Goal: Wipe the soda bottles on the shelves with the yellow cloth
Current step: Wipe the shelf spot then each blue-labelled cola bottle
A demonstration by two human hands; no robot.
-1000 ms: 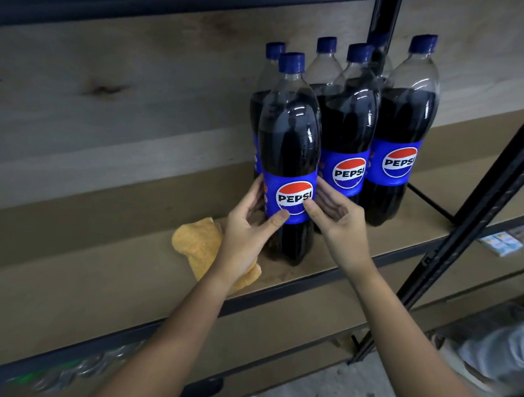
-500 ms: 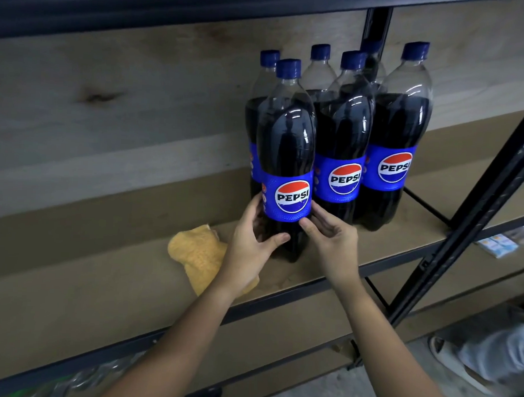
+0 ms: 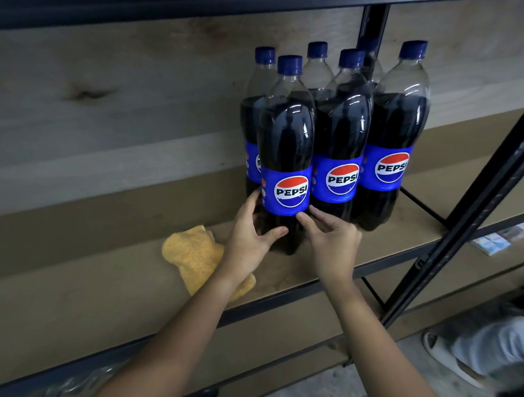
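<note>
The front bottle (image 3: 286, 157) is stood upright on the wooden shelf (image 3: 70, 295), at the front left of a cluster of soda bottles, and is gripped low down by both hands. The left hand (image 3: 249, 242) is wrapped round the bottle's lower left side, below the blue label: its thumb is laid across the dark front of the bottle, and its fingers are curled behind the left flank. The right hand (image 3: 332, 243) is placed on the lower right side, with the thumb tip pressed at the bottom edge of the label and the fingers curved round towards the back, between this bottle and the middle bottle (image 3: 342, 147) just beside it. A right bottle (image 3: 397, 129) is stood further along, and more blue-capped bottles are seen behind.

The yellow cloth (image 3: 195, 258) is left crumpled on the shelf, just to the left of the front bottle; it is partly covered by the left wrist and is held by neither hand. Both forearms are stretched up and forward from the bottom edge of the view, converging on the bottle.
</note>
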